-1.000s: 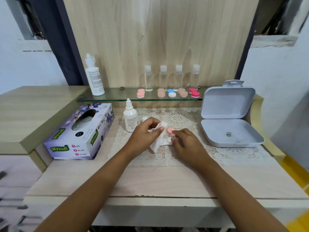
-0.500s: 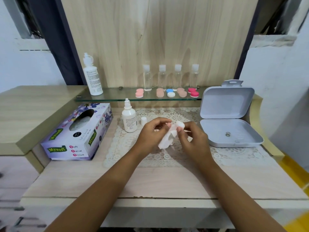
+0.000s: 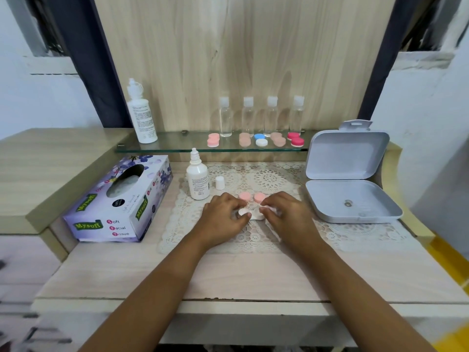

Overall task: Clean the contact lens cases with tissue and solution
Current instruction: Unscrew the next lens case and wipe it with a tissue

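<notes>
So both hands are down low on the lace mat point(image 3: 269, 179), right in the middle of the table point(image 3: 228, 275). The left hand point(image 3: 224, 217) and right hand point(image 3: 289, 217) each have their fingers curled in, pinching one end of a white case base point(image 3: 255, 216) that sits between them on the mat. There might be tissue bunched in there too, but it's all white on white so I honestly can't tell. Just beyond the fingertips a pink cap point(image 3: 244, 196) and a second pink cap point(image 3: 259, 197) lie side by side on the mat, off the base. To the left of those stands the small dropper bottle point(image 3: 198, 181), upright, with its little white cap point(image 3: 219, 182) standing just beside it. Further left is the tissue box point(image 3: 119, 201), angled. Off to the right there's a white plastic box point(image 3: 350, 199) with its lid flipped up. Up on the glass shelf point(image 3: 172, 146): a big white bottle point(image 3: 142, 118) at the left, four clear bottles point(image 3: 248, 118) in a row, and a line of closed lens cases point(image 3: 261, 142) in pink, peach, blue/white and red in front of them.
</notes>
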Available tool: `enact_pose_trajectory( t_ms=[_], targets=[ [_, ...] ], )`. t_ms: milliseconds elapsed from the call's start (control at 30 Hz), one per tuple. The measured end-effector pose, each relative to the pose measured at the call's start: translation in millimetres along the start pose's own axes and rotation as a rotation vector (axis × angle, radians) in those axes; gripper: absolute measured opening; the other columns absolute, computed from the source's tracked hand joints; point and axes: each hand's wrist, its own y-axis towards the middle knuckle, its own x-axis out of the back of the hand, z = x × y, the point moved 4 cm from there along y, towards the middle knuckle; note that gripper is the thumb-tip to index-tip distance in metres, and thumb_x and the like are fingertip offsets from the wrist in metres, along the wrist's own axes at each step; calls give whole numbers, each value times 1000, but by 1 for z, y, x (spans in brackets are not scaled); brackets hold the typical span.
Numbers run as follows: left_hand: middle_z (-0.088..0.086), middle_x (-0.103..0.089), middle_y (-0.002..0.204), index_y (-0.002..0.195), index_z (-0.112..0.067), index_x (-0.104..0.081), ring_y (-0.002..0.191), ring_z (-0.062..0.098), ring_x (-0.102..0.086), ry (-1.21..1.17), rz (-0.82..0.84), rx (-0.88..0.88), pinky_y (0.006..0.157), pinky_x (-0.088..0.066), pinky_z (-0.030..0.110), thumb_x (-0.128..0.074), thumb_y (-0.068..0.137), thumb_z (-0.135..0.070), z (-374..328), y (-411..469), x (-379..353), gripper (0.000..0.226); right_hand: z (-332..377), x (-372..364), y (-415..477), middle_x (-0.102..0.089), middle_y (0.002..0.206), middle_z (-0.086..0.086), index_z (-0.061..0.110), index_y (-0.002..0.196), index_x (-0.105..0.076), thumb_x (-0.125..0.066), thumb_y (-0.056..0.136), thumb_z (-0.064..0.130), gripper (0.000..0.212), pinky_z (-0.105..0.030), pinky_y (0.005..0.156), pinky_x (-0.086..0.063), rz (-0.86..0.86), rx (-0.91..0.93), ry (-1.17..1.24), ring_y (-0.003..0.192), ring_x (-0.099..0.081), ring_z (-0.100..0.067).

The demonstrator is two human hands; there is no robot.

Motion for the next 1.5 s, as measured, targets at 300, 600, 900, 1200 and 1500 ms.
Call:
enact_pose_trajectory(
  t_ms=[300, 600, 900, 1200, 1500],
  targets=[
    [-10, -50, 115, 119, -29, -60, 114, 12, -38, 66, 26, -45, 88, -21, 27, -52, 92, -39, -2, -2, -3, 30, 2, -5, 0, -57, 94, 0, 17, 87, -74, -50, 83, 35, 31, -27, 73, -43, 148, -45, -116, 87, -57, -19],
    [-9, -50, 118, 120, -28, -59, 115, 13, -38, 80, 28, -58, 91, -23, 30, -51, 92, -39, -1, -1, -5, 31, 5, -1, 11, -62, 96, -13, 7, 94, -72, -55, 83, 1, 21, -17, 76, -35, 300, 19, -173, 89, -59, -27],
    [-11, -50, 118, 120, -28, -59, 112, 11, -38, 86, 30, -72, 87, -23, 29, -50, 92, -39, 1, 0, -6, 31, 15, 1, 25, -61, 100, -11, 10, 100, -70, -50, 90, 10, 22, -28, 78, -42, 414, 40, -312, 92, -57, -25],
    [-11, -51, 115, 118, -27, -60, 110, 11, -39, 76, 21, -76, 87, -23, 29, -51, 92, -38, -1, -1, -5, 29, 18, -8, 28, -56, 101, -11, 7, 97, -70, -50, 90, 10, 21, -26, 75, -40, 431, -27, -368, 93, -56, -26],
    [-11, -51, 115, 119, -27, -60, 110, 11, -40, 78, 23, -77, 89, -25, 30, -51, 92, -38, -1, -1, -4, 30, 20, -4, 29, -54, 113, -7, 12, 110, -66, -55, 89, 13, 23, -29, 86, -42, 577, 8, -400, 104, -54, -24]
  ],
)
